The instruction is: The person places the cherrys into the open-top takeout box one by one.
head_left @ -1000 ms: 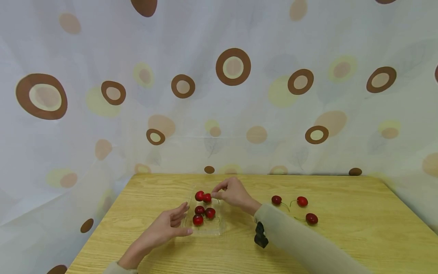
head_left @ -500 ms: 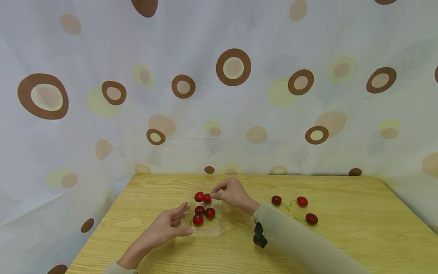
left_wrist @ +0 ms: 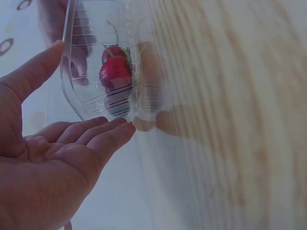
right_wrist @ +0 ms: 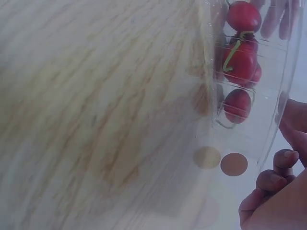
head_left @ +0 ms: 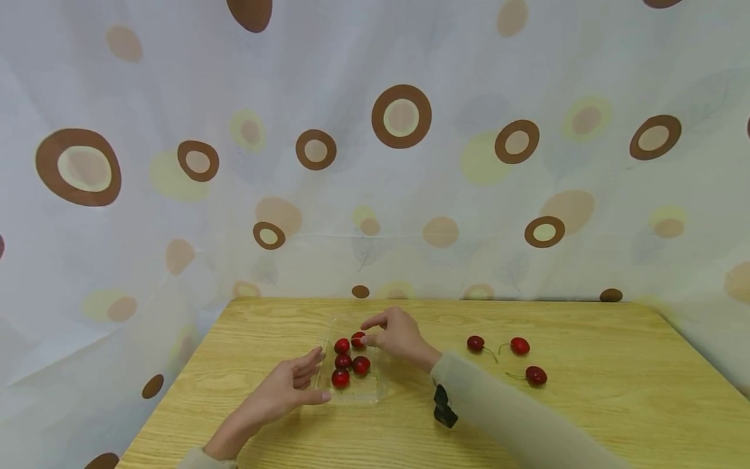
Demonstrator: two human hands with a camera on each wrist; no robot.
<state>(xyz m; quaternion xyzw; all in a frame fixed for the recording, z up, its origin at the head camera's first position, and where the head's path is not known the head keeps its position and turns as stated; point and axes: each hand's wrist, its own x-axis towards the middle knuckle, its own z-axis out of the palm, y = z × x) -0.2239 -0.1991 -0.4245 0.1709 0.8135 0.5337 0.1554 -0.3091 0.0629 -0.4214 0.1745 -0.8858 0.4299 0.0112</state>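
A clear plastic tray holds several red cherries with green stems. My left hand is at the tray's left side, fingers extended and thumb apart. In the left wrist view its fingertips lie right at the tray wall, with the thumb by the rim. My right hand reaches over the far right rim, thumb and index finger spread apart. Beside its thumb tip lies one cherry inside the tray. In the right wrist view, that hand's other fingers are bent outside the rim.
To the right on the wooden table lie three loose cherries, one dark, one brighter and one nearer the front. A spotted curtain hangs behind the table. A black device is on my right wrist.
My right thumb and index finger have spread apart from their pinch. The two far cherries in the tray have separated, the left one shifting toward me. My left hand stays put.
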